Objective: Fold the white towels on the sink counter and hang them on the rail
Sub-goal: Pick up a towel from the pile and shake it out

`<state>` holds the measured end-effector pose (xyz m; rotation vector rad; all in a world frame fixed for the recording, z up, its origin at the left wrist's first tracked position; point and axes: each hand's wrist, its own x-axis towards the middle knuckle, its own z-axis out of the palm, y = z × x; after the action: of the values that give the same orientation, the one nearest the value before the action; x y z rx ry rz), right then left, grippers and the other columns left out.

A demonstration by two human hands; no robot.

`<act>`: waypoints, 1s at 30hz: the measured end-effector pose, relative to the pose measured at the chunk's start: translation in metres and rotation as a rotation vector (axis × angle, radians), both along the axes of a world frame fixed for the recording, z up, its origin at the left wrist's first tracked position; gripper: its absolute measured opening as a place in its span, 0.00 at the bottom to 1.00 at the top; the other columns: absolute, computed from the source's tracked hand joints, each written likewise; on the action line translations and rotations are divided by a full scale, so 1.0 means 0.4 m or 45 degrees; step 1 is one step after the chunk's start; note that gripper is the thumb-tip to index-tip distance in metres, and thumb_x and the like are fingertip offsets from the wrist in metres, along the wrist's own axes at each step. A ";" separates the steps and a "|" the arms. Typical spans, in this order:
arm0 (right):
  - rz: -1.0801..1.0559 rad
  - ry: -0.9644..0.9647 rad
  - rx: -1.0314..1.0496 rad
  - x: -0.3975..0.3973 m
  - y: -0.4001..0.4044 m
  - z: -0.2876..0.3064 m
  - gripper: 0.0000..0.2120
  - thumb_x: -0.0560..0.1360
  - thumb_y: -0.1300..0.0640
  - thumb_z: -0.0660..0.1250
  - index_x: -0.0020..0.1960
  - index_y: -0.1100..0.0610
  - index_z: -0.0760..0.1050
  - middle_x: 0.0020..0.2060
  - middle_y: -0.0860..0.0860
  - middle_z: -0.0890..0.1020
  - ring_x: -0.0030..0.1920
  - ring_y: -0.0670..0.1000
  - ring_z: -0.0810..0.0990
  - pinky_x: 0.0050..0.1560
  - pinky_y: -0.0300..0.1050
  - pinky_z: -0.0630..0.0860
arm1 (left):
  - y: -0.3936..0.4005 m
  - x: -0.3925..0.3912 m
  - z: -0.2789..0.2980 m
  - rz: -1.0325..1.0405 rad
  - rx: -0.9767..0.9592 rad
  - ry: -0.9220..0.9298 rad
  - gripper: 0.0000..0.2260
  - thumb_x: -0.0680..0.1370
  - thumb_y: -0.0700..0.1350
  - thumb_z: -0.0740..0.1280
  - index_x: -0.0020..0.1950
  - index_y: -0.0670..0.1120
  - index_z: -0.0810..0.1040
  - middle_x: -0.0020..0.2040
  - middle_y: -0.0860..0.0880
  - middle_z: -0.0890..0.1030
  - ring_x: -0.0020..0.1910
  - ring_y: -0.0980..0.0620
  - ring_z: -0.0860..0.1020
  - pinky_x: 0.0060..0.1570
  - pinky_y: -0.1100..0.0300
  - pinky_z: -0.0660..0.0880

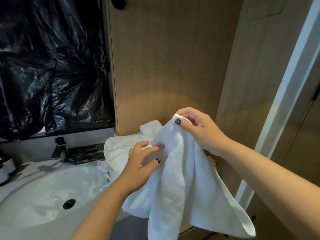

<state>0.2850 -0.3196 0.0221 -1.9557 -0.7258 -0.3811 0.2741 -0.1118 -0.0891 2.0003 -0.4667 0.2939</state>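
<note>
My right hand (pixel 197 129) pinches the top corner of a white towel (pixel 181 184), which hangs down unfolded in front of the wooden wall. My left hand (pixel 140 163) reaches into the towel's upper edge, with straight fingers touching the cloth just below the pinched corner. A second pile of crumpled white towels (pixel 121 149) lies on the sink counter behind my left hand, against the wooden panel. No rail is in view.
A white basin (pixel 43 196) with a dark drain fills the lower left. A metal tap (pixel 61 149) stands behind it, next to a dark tray. Black plastic sheeting (pixel 52 66) covers the mirror area. A white door frame (pixel 285 104) runs down the right.
</note>
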 end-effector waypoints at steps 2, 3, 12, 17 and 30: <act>0.061 0.054 -0.050 0.032 0.018 0.022 0.07 0.81 0.57 0.64 0.55 0.58 0.78 0.49 0.50 0.81 0.48 0.48 0.78 0.50 0.35 0.74 | 0.009 0.022 0.029 -0.146 -0.171 0.063 0.15 0.71 0.56 0.69 0.57 0.70 0.78 0.63 0.65 0.71 0.69 0.64 0.64 0.63 0.65 0.63; 0.079 0.061 -0.078 0.047 0.030 0.029 0.08 0.80 0.56 0.64 0.55 0.58 0.79 0.49 0.50 0.81 0.49 0.49 0.78 0.51 0.36 0.74 | 0.011 0.034 0.043 -0.189 -0.213 0.055 0.16 0.69 0.59 0.69 0.57 0.69 0.78 0.63 0.63 0.72 0.69 0.60 0.66 0.65 0.62 0.65; -0.052 0.058 -0.014 0.188 0.105 0.035 0.05 0.77 0.55 0.69 0.52 0.56 0.80 0.46 0.50 0.82 0.47 0.48 0.80 0.49 0.40 0.77 | 0.060 0.174 0.101 -0.394 -0.312 0.201 0.10 0.71 0.51 0.76 0.50 0.50 0.86 0.56 0.43 0.82 0.54 0.48 0.82 0.54 0.54 0.79; -0.343 0.004 0.037 0.263 0.097 0.041 0.05 0.78 0.52 0.69 0.51 0.52 0.79 0.46 0.47 0.81 0.49 0.49 0.80 0.49 0.42 0.79 | 0.114 0.248 0.062 -0.318 -0.181 0.246 0.21 0.67 0.57 0.78 0.46 0.40 0.84 0.49 0.43 0.84 0.48 0.45 0.83 0.50 0.53 0.80; -0.746 0.040 0.281 0.365 0.024 -0.039 0.07 0.79 0.54 0.67 0.50 0.56 0.80 0.48 0.49 0.81 0.48 0.49 0.79 0.44 0.38 0.73 | 0.269 0.382 0.007 -0.127 0.518 -0.012 0.26 0.70 0.62 0.73 0.28 0.47 0.64 0.32 0.53 0.67 0.29 0.56 0.64 0.33 0.62 0.61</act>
<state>0.4310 -0.3098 0.0066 -1.9272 -0.0664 -0.7458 0.4271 -0.0040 -0.0863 2.3598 -0.6725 0.1537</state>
